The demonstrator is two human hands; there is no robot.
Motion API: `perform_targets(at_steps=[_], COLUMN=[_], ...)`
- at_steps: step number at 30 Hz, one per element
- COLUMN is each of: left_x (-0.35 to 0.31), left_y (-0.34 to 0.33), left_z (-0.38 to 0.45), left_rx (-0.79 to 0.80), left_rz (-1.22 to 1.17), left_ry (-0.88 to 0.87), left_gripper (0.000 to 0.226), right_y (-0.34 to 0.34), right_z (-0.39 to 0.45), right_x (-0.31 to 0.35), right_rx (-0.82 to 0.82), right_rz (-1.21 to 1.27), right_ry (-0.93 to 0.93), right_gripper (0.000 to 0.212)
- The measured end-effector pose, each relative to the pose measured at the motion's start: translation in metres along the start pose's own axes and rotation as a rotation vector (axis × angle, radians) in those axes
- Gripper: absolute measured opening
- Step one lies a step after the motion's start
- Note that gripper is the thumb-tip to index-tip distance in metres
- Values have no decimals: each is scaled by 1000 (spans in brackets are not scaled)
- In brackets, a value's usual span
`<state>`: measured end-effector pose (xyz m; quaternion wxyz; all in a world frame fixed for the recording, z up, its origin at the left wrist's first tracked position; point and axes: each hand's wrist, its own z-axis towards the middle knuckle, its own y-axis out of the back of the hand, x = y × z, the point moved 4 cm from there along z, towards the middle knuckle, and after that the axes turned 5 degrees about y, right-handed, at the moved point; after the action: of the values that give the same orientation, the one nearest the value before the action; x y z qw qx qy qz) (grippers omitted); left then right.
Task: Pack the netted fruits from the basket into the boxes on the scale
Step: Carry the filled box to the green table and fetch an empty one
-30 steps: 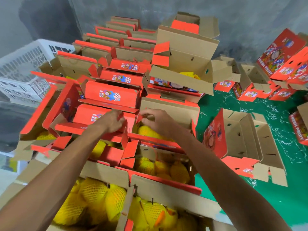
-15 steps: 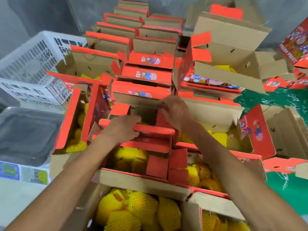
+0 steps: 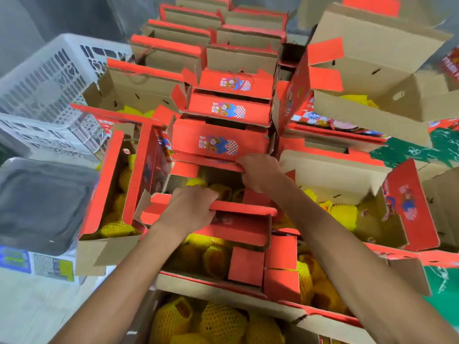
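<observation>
while both hands work one open red box (image 3: 238, 227) mid-stack: left hand (image 3: 191, 209) curls over the near flap (image 3: 246, 209), right hand (image 3: 258, 172) grips the far flap (image 3: 211, 165). netted fruits (image 3: 218, 189) lie inside, between the hands; more fill the nearest box (image 3: 223, 321). white basket (image 3: 49, 88) stands far left.

Both my arms reach forward — left hand (image 3: 191, 209) gripping with curled fingers, right hand (image 3: 259, 171) curled just beyond it.
</observation>
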<state>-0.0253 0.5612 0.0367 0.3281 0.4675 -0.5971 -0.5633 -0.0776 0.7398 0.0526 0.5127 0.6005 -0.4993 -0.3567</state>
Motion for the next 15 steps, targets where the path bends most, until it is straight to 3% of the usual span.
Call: perform_targets(at_steps=[10, 15], left_x=[-5, -8], left_y=[-4, -7], left_z=[13, 6], left_rx=[-82, -130], left_rz=[26, 65], left_ry=[-17, -11], left_gripper=[22, 24], right_y=[-18, -10], right_z=[-6, -11], right_x=[5, 5], right_rx=[-14, -14], right_rz=[5, 35], right_ry=[4, -4], right_gripper=[57, 49])
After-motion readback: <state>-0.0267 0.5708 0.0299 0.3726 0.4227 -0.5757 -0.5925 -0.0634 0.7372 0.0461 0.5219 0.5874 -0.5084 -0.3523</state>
